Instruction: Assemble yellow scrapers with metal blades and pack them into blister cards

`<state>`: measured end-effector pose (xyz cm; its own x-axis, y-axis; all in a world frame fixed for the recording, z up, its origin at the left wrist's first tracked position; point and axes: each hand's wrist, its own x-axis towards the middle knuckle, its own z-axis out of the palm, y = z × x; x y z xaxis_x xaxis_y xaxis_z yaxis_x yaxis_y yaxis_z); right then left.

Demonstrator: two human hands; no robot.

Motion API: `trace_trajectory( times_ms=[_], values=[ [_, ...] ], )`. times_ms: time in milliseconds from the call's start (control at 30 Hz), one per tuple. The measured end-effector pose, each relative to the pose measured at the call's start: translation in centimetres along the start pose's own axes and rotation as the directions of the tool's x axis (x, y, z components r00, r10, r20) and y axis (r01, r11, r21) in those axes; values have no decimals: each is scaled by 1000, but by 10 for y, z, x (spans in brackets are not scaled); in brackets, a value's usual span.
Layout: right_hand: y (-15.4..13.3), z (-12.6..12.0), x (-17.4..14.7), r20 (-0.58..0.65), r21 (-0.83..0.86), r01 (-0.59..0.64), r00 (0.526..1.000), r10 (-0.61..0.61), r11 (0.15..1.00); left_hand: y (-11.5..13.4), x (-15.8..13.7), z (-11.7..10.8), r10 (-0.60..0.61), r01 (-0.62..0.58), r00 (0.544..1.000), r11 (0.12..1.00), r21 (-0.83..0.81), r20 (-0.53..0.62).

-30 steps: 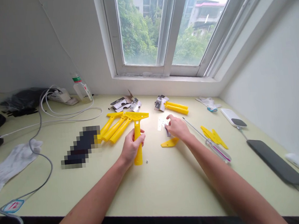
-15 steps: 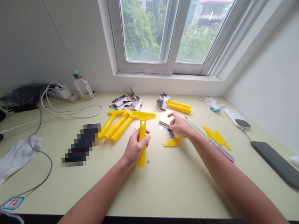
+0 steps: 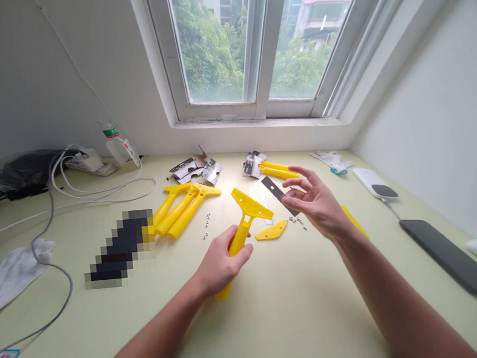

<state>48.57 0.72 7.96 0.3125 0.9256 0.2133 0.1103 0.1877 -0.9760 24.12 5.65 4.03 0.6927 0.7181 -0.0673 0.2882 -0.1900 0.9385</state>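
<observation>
Left hand and handle: the left hand (image 3: 224, 261) is closed round a yellow T-shaped plastic handle (image 3: 239, 239), its wide head tilted up and away, above the pale tabletop.
Handle head: bare, with neither blade nor plate fixed to it; work on this piece looks hardly begun.
Yellow plate: a flat, tapered yellow plastic plate (image 3: 271, 231) lies loose just right of the head, its joining apparently left to do.
Right hand and blade: the right hand (image 3: 318, 202) appears to pinch a dark rectangular metal blade (image 3: 278, 195) between thumb and finger, the others loosely curled; the blade is apart from the head.
Fasteners: small metal screws (image 3: 299, 220) lie below the blade and small silvery nuts (image 3: 207, 224) left of the handle, all unused.
Spare handles: three yellow plastic handles (image 3: 187, 212) lie together farther left, no blade visible on them.
Far pieces: two slim yellow handles (image 3: 279, 170) lie beside printed cards (image 3: 254, 164), seemingly untouched.
Hard to see: fingers cover the held handle's middle; its head partly hides a pale flat strip (image 3: 269, 222); the right wrist covers most of a yellow piece (image 3: 354, 220); pixelation masks a dark object (image 3: 121, 245) and the near ends of the spare handles; the cards' print is unreadable.
</observation>
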Motion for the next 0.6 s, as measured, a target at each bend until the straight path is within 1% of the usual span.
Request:
trace_trajectory(
  times_ms=[67,167,300,400,600],
  values=[
    [-1,9,-6,45,9,42,998,-42,999,4,-3,3,9,-9,1000,998,60,7],
    [3,21,-11,99,-44,82,992,-77,996,6,-5,6,20,-21,1000,992,123,8],
    [7,23,-14,99,-158,97,992,-82,983,7,-8,8,25,-28,1000,987,158,18],
    [9,19,-15,99,-193,89,993,-71,977,6,-9,8,18,-27,998,986,167,56],
    [9,16,-15,183,-112,-1,983,22,994,6,-10,10,6,-23,994,987,160,108]
  ],
)
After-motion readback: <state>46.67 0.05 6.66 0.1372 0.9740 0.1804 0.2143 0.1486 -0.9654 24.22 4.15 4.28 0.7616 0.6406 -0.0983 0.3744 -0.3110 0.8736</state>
